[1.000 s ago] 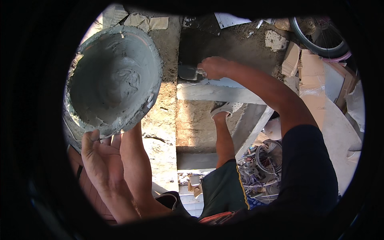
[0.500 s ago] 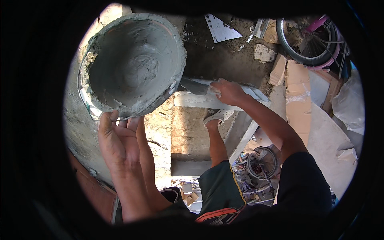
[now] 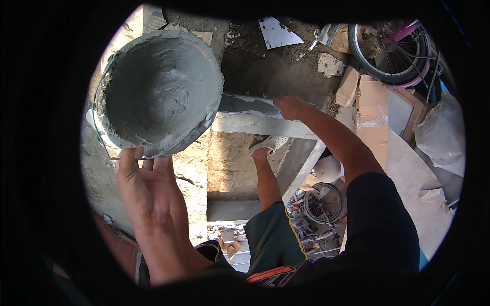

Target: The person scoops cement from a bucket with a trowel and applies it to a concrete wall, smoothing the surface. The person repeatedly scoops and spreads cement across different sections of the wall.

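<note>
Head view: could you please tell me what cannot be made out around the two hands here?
- Right hand: what it grips is hidden under the hand itself.
- Left hand: fingertips tucked under the mortar pan, so the hold is unclear.
- Bicycle wheel: cut off by the dark fisheye rim.

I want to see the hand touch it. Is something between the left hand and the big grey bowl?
No. The left hand reaches the mortar-coated bowl directly, fingertips at its lower rim, nothing in between.
</note>
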Tool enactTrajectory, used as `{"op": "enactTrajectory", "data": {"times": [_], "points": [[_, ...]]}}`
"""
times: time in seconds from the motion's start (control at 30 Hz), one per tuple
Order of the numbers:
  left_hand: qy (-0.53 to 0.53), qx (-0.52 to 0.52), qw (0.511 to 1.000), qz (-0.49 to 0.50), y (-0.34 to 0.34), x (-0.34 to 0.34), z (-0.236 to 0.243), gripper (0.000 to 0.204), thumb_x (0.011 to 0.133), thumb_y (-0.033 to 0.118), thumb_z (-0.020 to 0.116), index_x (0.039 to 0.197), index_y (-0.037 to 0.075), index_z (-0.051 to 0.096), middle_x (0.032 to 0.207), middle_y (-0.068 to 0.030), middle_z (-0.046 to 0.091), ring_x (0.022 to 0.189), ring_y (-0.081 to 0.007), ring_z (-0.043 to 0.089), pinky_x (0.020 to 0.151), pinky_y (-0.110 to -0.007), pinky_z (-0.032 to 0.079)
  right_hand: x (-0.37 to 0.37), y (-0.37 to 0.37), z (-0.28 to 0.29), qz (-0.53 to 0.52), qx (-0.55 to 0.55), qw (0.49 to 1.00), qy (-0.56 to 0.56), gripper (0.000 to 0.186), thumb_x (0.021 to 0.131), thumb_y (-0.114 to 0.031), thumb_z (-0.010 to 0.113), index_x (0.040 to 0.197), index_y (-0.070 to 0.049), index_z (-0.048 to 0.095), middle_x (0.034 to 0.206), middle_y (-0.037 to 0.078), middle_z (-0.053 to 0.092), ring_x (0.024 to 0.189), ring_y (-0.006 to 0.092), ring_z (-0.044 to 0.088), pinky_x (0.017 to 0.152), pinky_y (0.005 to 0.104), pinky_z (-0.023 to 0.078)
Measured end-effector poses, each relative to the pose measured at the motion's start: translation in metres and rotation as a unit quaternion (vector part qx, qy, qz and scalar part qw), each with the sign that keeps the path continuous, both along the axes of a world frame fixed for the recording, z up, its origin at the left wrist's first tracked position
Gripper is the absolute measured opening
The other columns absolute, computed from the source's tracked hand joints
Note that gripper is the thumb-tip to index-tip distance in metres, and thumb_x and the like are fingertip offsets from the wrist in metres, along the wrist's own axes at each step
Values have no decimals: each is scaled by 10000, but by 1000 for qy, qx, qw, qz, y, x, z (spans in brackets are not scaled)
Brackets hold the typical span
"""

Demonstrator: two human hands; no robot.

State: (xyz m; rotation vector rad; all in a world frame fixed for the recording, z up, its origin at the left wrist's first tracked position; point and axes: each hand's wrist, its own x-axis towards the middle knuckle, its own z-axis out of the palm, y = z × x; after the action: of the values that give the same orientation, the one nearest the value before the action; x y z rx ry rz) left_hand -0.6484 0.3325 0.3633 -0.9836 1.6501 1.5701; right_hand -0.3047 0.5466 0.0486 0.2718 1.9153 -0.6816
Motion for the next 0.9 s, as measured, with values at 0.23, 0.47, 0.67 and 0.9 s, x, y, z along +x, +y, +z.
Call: {"op": "enactTrajectory", "data": {"times": [0.23,0.47,0.67,0.9], "points": [[5,-16,1000,-4,-10,-13,2,393,991,207,625,1273,-45,518,1322,-228,583,1249,-346,587,1118,-470,511,59,18,-41,-127,29,986,-109,332,931,-137,629,1247,-99,722,1085,207,762,1016,371,747,872,512,603],[-41,4,999,-17,-18,-20,3,420,1025,289,588,1271,-48,537,1286,-228,619,1177,-329,628,1076,-447,515,-88,-17,-78,-468,-151,841,-225,181,971,-239,714,1100,-112,712,834,118,685,634,210,663,428,341,489],[-20,14,1000,-2,-35,-21,-4,400,1029,261,629,1288,-36,558,1318,-202,640,1214,-324,623,1090,-458,513,-121,-41,-83,-200,-86,975,33,438,954,-207,708,1382,-132,655,1093,211,762,930,367,754,768,471,612],[-13,-58,998,-29,-10,3,10,365,1045,193,630,1349,-2,569,1423,-179,611,1327,-323,573,1172,-482,469,-69,-2,-102,-50,-118,992,5,509,919,-198,733,1413,-143,623,1249,241,724,1191,431,683,1006,521,549]]}}
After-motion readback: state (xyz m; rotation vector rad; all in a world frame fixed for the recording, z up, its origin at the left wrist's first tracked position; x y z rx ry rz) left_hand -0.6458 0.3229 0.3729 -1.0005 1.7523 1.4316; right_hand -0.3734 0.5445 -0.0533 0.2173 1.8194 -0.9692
